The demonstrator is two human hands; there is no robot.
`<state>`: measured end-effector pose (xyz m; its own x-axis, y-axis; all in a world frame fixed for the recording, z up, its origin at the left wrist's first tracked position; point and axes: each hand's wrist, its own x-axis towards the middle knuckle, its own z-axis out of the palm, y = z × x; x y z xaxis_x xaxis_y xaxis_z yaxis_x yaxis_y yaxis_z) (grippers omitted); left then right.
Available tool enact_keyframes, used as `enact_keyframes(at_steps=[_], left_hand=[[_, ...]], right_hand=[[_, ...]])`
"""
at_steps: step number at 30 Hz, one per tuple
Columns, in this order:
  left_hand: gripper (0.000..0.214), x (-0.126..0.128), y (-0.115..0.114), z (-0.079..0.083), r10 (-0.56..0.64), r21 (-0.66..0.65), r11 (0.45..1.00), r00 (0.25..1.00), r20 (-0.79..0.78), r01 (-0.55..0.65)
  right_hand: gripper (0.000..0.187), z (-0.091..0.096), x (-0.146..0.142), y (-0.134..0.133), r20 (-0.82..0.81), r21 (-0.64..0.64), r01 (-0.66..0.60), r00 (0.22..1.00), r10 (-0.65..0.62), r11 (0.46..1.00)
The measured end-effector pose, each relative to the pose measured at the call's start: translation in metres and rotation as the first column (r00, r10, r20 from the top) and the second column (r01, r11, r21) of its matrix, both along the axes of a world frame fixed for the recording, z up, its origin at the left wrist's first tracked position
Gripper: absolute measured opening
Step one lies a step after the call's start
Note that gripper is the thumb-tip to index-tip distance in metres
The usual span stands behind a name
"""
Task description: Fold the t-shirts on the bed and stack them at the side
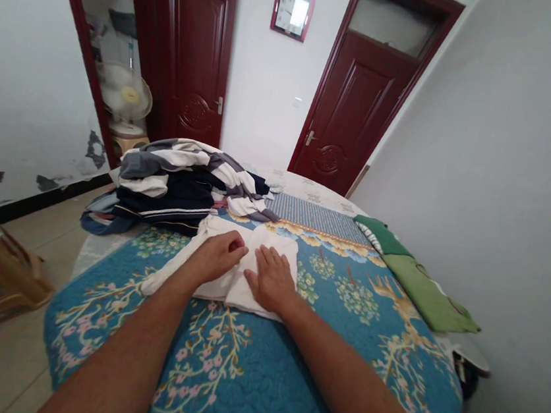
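Observation:
A white garment (pixel 219 286), partly folded, lies on the flowered blue table cover (pixel 277 366). Over its middle my left hand (pixel 218 253) is closed, its fingers curled in toward the thumb. Whether any cloth is pinched there is hidden. Flat on the folded right part of the garment rests my right hand (pixel 272 278), fingers stretched out and palm down. Part of the white cloth reaches out to the left, beneath my left wrist.
A heap of dark, grey and white clothes (pixel 178 185) is piled at the back left. Folded green clothes (pixel 414 275) lie along the right edge. A plastic stool (pixel 0 261) stands left of the table; a fan (pixel 126 97) is by the doorway.

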<state>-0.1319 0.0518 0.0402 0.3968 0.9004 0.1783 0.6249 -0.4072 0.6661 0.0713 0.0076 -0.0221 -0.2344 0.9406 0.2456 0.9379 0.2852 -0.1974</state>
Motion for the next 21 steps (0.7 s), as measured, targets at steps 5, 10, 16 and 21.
enact_keyframes(at_steps=[5,10,16,21], left_hand=[[0.046,0.025,0.002,-0.029,-0.150,0.148,0.978,0.989,-0.016,0.150],[0.054,0.038,0.006,-0.063,-0.202,0.187,0.948,0.942,-0.267,0.256],[0.055,0.041,0.001,-0.059,-0.048,0.189,0.970,0.886,-0.460,0.151],[0.058,0.043,0.000,-0.053,-0.010,0.157,0.982,0.862,-0.506,0.103]], right_hand=[[0.076,-0.001,-0.012,-0.040,-0.048,-0.031,-0.112,0.993,0.111,0.993],[0.083,0.008,-0.015,-0.082,-0.139,-0.110,-0.240,0.965,0.224,0.965],[0.048,0.031,0.017,-0.095,-0.355,-0.091,-0.242,0.914,0.196,0.966],[0.061,0.012,0.057,-0.049,-0.180,0.023,0.016,0.984,-0.011,1.000]])
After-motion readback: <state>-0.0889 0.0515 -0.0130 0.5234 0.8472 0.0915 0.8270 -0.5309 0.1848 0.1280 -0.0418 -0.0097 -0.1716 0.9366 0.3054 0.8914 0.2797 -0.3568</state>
